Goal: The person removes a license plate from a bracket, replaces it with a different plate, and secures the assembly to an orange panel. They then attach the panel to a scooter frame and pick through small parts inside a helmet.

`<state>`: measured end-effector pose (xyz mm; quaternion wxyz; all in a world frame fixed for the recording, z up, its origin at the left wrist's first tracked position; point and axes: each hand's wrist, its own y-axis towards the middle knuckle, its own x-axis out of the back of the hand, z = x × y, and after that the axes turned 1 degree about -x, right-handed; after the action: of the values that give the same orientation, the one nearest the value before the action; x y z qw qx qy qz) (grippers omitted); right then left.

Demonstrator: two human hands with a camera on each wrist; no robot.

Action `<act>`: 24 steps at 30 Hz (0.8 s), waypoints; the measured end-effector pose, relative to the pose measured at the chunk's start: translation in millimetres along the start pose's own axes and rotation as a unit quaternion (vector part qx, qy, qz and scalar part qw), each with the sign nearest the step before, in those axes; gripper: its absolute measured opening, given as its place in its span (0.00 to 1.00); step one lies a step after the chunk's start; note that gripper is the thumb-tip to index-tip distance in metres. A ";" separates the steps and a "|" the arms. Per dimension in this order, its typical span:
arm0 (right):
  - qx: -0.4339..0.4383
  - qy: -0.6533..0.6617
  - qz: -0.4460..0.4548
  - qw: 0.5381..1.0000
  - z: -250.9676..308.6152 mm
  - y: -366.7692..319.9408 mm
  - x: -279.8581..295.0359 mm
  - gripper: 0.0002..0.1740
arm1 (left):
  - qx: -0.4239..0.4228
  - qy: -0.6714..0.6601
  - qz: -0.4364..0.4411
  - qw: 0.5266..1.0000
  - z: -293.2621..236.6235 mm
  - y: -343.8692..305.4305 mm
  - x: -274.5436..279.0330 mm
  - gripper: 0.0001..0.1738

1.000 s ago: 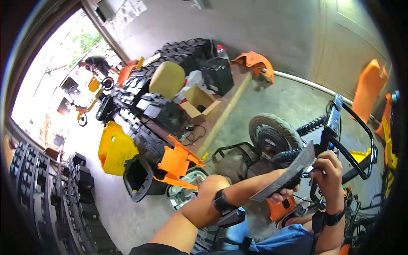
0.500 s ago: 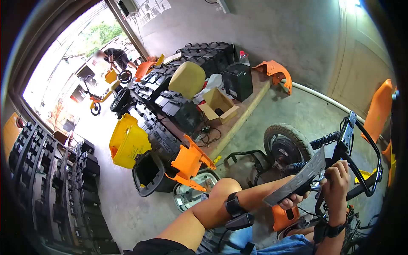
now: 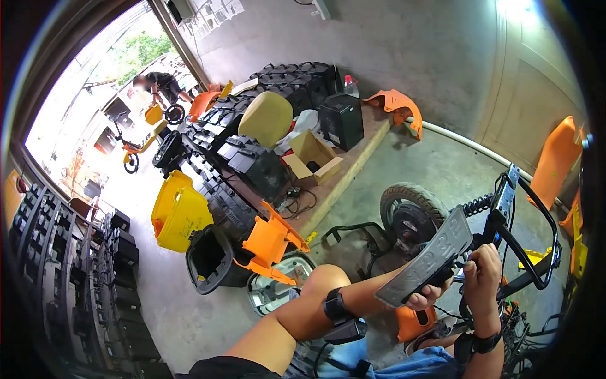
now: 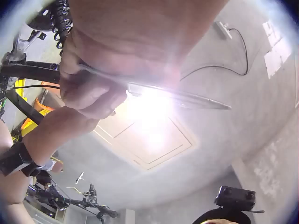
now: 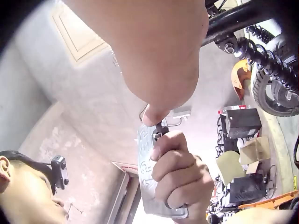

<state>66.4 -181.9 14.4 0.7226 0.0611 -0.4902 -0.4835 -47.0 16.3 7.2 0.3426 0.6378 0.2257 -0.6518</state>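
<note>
Turned more face-on, the plate [image 3: 432, 256] is gripped in the air by the left hand [image 3: 430, 295]; the right hand [image 3: 484, 275] pinches a small part [image 5: 161, 128]; the plate looks light, stiff, best held by its rim.

The room has a plain grey wall [image 3: 391, 44] on the far side, and some white papers [image 3: 218, 11] are fixed on its left part. On the far right there is a pale door [image 3: 527, 95] with panels. A strong white light [image 3: 516, 5] shines near its top. A white pipe [image 3: 464, 140] runs along the foot of the wall. The floor [image 3: 385, 155] is grey and looks like concrete. At the far left, a wide doorway [image 3: 69, 104] lets in very bright daylight, and green leaves [image 3: 148, 50] are visible outside. In the middle stands a low platform [image 3: 353, 172] with a yellowish edge; on the left, a dark rack [image 3: 47, 271].
</note>
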 end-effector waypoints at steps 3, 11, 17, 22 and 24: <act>-0.026 0.017 0.001 1.000 2.4 -3.3 -2.9 0.27 | -0.004 -0.017 0.003 1.000 0.7 0.8 9.8 0.27; -0.096 0.028 0.005 0.995 2.4 -12.5 -9.3 0.22 | 0.001 -0.019 0.017 1.000 -0.1 6.6 22.1 0.33; -0.148 0.036 0.021 0.988 5.8 -17.7 -11.5 0.23 | 0.057 -0.065 0.027 0.996 -17.5 16.5 59.2 0.44; -0.195 0.084 0.031 0.977 7.8 -23.0 -14.8 0.24 | 0.042 -0.050 0.017 0.998 -16.2 18.2 70.9 0.45; -0.204 0.081 0.037 0.975 12.3 -21.4 -12.3 0.24 | 0.037 -0.045 0.013 0.998 -16.4 17.2 73.7 0.45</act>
<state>42.6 -179.1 0.7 0.7744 -0.0670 -0.3234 -0.5397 -19.7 5.2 -64.4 0.3372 0.6229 0.1769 -0.6834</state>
